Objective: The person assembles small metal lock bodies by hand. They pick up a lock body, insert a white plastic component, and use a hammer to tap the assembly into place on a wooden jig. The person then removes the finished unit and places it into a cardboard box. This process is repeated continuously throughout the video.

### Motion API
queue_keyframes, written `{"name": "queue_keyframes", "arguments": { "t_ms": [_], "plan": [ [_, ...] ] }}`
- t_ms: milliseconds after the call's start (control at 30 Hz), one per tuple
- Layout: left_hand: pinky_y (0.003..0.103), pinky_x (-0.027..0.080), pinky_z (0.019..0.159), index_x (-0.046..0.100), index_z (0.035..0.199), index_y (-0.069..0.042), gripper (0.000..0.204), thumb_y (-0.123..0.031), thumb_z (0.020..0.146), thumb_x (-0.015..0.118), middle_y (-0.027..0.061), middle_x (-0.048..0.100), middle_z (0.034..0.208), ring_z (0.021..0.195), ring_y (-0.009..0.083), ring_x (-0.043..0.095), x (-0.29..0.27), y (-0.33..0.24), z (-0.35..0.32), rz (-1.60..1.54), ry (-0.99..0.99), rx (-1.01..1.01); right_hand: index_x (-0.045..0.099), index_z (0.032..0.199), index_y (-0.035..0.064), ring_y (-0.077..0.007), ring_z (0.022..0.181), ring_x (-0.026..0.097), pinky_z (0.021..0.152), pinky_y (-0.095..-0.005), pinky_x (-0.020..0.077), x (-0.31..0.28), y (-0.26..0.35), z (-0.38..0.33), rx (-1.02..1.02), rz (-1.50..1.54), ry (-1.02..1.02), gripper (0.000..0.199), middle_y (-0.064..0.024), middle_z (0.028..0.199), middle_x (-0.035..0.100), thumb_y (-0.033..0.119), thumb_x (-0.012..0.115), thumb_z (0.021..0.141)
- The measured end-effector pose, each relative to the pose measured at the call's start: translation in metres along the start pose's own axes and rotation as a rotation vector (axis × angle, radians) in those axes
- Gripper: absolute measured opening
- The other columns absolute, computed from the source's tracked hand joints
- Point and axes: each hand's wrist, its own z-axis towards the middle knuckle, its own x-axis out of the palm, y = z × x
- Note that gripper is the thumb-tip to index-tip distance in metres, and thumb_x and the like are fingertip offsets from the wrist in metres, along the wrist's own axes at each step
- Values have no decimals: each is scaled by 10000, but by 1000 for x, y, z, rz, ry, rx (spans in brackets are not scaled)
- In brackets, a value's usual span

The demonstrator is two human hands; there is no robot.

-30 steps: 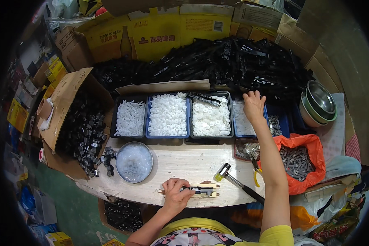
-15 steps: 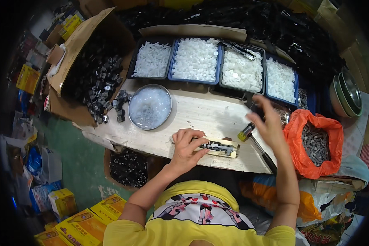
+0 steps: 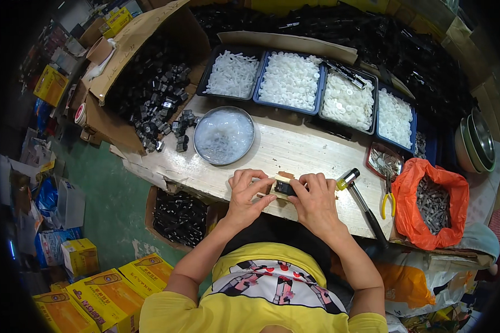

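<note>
The head camera, the left unit of a side-by-side fisheye pair, is worn on the person's head. It sits above the near edge of the workbench [image 3: 294, 145] and faces forward and steeply down. The yellow shirt [image 3: 250, 313], seen from directly above, fills the bottom centre. The forearms [image 3: 208, 250] rise from there, placing the left hand [image 3: 248, 193] and right hand [image 3: 318, 202] just below the frame's middle, at close range. The view is rolled: the tray row [image 3: 287, 109], upper centre, slopes down rightward. The green floor [image 3: 89, 194], left, lies farther below. Dark vignetting masks the corners.
</note>
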Motion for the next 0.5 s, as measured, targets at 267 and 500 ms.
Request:
{"name": "queue_keyframes", "arguments": {
  "t_ms": [267,500],
  "plan": [
    [333,307,838,656,968,-83,341,-107,637,736,32,565,979,938,209,463,8,2,2,0,13,45,589,980,48,-239,869,443,736,-391,299,7,-4,2,9,-9,25,302,-72,888,494,109,672,696],
    [341,296,827,629,1045,-94,371,-112,682,700,6,592,1017,917,206,476,15,-6,21,-4,128,233,603,1009,68,-235,877,463,749,-373,302,6,-6,2,51,35,50,353,-64,909,517,121,706,675]
  ]
}}
